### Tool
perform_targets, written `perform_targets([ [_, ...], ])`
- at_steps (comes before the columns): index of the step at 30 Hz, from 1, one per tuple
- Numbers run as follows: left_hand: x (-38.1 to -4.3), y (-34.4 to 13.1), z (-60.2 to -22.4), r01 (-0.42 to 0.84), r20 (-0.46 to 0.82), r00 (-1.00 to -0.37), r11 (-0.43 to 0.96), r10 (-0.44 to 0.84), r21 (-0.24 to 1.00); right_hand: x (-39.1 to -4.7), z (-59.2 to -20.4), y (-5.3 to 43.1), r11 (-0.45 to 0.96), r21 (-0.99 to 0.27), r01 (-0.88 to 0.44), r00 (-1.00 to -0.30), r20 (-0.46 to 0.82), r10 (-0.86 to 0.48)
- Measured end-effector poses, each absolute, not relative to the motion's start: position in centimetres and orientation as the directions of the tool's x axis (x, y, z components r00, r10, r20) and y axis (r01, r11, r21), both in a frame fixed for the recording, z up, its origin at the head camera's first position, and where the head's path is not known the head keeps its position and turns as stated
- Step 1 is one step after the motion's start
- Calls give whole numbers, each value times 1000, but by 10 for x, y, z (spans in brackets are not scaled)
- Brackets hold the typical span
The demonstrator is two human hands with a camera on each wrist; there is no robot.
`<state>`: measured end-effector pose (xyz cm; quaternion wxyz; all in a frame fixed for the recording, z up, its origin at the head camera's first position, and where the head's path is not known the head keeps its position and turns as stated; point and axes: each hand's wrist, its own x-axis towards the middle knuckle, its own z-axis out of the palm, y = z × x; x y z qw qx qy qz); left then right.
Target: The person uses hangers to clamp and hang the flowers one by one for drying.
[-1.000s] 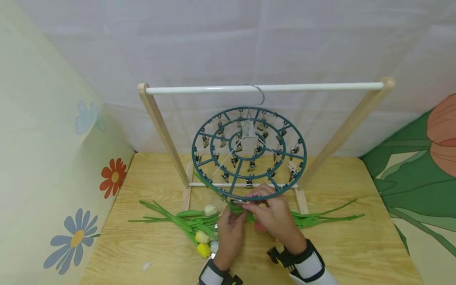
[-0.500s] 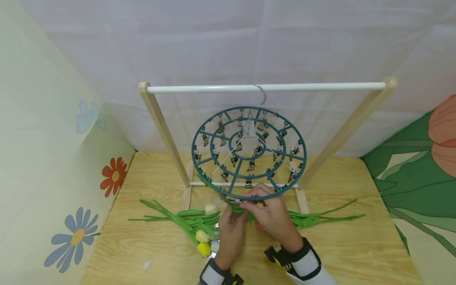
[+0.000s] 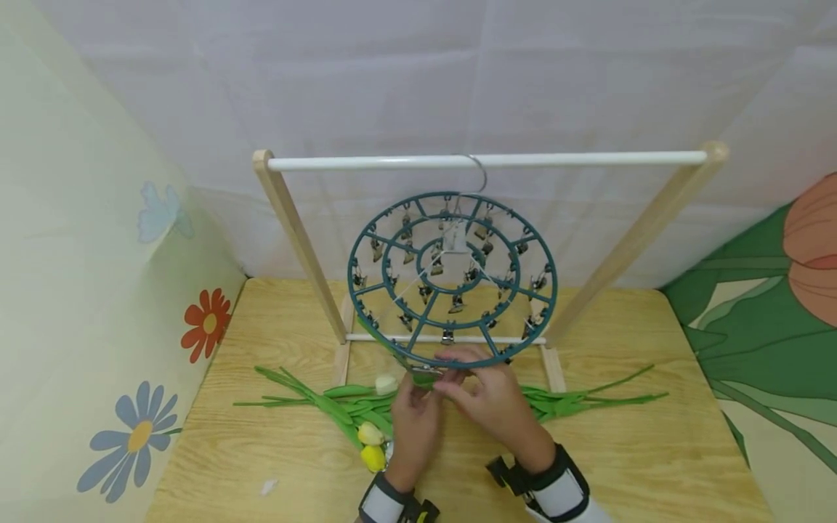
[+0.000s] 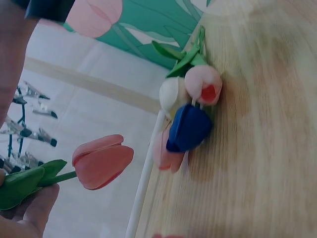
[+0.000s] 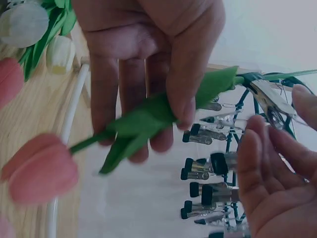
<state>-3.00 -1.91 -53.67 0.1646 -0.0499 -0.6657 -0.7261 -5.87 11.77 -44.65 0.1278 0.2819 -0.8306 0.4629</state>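
Note:
My left hand (image 3: 416, 428) pinches the leafy stem of a pink tulip (image 5: 43, 171) between thumb and fingers. The bloom hangs lowest, and the stem runs up past a metal clip (image 5: 270, 96) at the near rim of the round green drying hanger (image 3: 356, 287). That clip sits across the stem just above the leaves. My right hand (image 3: 500, 403) is beside it, with spread fingertips around the clip's tail end. In the left wrist view the pink bloom (image 4: 102, 161) hangs clear of the table.
The hanger hooks onto the white bar (image 3: 392, 163) of a wooden rack (image 3: 628, 243). Left on the table lie white and yellow tulips (image 3: 373, 457); to the right are more, including a blue tulip (image 4: 190, 129). Several other clips (image 5: 205, 191) dangle from the hanger.
The hanger's near side has shifted slightly left, along with the clip and my left hand. My right fingers have loosened from the clip's tail, so more of the clip shows.

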Motion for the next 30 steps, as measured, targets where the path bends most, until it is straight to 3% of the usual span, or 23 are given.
perform_targets([
  [5,-31,-29,-531,242,223,-957,-90,-186,966,-49,-451,133,376,-784,-494,-840,320,-437],
  [11,-36,-39,-532,284,256,-945,-122,-202,951,-42,-458,175,373,-851,-370,-856,156,-492],
  [20,-40,-50,-538,318,296,-929,-70,-222,946,-40,-467,242,623,-729,-283,-957,177,-228],
  [30,-45,-60,-538,277,276,-923,36,-268,960,-52,-489,306,752,-632,-189,-976,204,-74],
])
